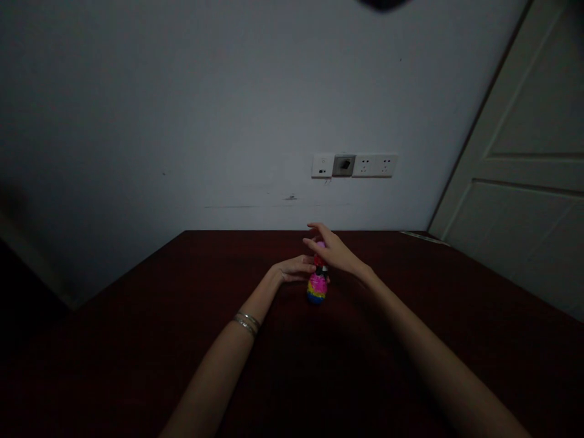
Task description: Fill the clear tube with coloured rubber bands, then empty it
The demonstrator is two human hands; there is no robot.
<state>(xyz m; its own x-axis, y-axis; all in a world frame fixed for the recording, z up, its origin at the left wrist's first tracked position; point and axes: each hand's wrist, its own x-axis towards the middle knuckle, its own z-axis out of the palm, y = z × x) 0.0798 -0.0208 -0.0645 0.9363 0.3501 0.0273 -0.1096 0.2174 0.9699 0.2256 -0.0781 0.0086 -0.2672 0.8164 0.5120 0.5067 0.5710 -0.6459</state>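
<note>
A small colourful object (317,287), its kind unclear in the dim light, is above the dark red tabletop in the middle of the view. Its rounded lower end is banded pink, yellow and blue; black and red parts sit in the middle, with pink at the top. From the left side my left hand (295,267) grips its middle, fingers closed around it and partly hidden behind. My right hand (335,250) is at the upper end, thumb and forefinger stretched out and apart. Whether it touches the pink top cannot be made out.
The dark red table (219,249) reaches back to a pale wall (205,121). A row of sockets (374,165) is set in the wall. At the right stands a white panelled door (524,201). A thin pale strip (424,237) lies along the table's back right edge.
</note>
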